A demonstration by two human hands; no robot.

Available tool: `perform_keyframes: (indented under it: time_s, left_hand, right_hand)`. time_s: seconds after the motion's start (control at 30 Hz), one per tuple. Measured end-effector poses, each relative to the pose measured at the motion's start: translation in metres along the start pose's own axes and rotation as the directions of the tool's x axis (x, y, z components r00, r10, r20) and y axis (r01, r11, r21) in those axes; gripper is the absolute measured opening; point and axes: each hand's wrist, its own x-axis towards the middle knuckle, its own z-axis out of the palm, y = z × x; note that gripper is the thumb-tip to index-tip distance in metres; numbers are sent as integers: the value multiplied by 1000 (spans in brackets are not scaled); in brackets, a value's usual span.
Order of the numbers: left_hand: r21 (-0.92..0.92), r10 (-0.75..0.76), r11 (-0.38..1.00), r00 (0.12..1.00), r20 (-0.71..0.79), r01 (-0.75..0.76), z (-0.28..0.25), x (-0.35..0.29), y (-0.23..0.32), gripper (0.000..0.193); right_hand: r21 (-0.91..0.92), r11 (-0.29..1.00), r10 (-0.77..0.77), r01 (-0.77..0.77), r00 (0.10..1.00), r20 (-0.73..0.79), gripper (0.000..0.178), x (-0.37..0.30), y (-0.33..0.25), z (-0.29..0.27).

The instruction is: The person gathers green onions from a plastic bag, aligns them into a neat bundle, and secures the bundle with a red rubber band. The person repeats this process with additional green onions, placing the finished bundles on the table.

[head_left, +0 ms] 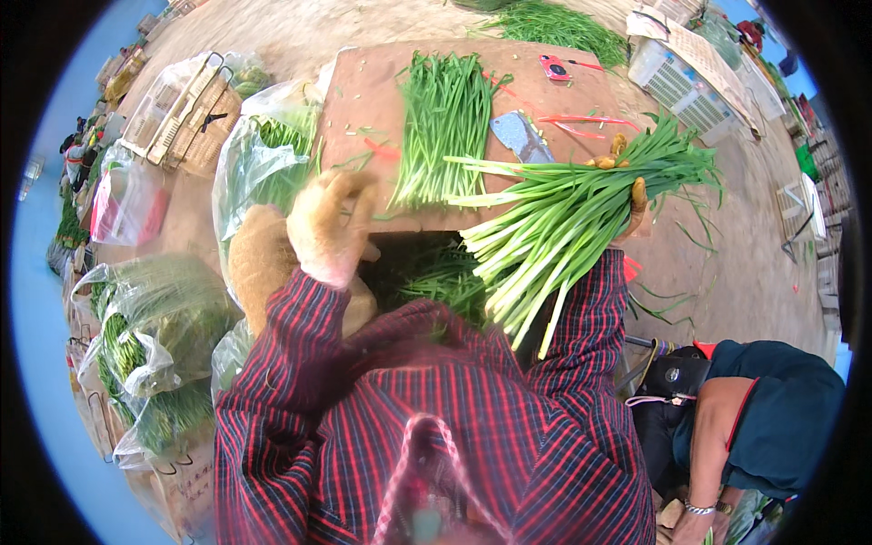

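My right hand [634, 202], in a tan glove, grips a thick bunch of garlic chives [554, 213] around its leafy part. Its pale stalk ends fan out toward the left and toward me. Blurred by motion, my gloved left hand [329, 222] is raised at the near left of the brown board [363, 109]. Its fingers are half bent and apart from the thumb, and I see nothing between them. Another pile of chives [445, 127] lies on the board between and beyond my hands. Beside that pile is a flat blue-grey piece [520, 136] whose kind I cannot make out.
Red ties [590, 123] and a small red object [556, 68] lie on the board. Clear plastic bags of greens [168, 318] stand at left, near a tan basket [195, 118]. More greens [559, 27] and a white crate [681, 86] lie beyond. Another person [772, 409] sits at near right.
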Motion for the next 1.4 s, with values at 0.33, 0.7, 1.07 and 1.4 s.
perform_keyframes:
  time_s: [0.33, 0.7, 1.07, 1.4]
  left_hand:
    - [-275, 262, 945, 916, 302, -179, 37, 52, 51, 31]
    - [-166, 363, 931, 866, 343, -325, 55, 34, 55, 17]
    - [-465, 331, 865, 912, 242, -190, 18, 5, 83, 27]
    - [-378, 110, 919, 851, 514, 110, 17, -54, 113, 35]
  right_hand:
    - [7, 1000, 18, -18, 999, -42, 66, 0, 2, 9]
    - [13, 1000, -6, 8, 985, -172, 40, 0, -1, 18]
    - [25, 999, -34, 39, 980, -194, 39, -4, -6, 2]
    - [30, 998, -52, 49, 994, 99, 47, -4, -12, -1]
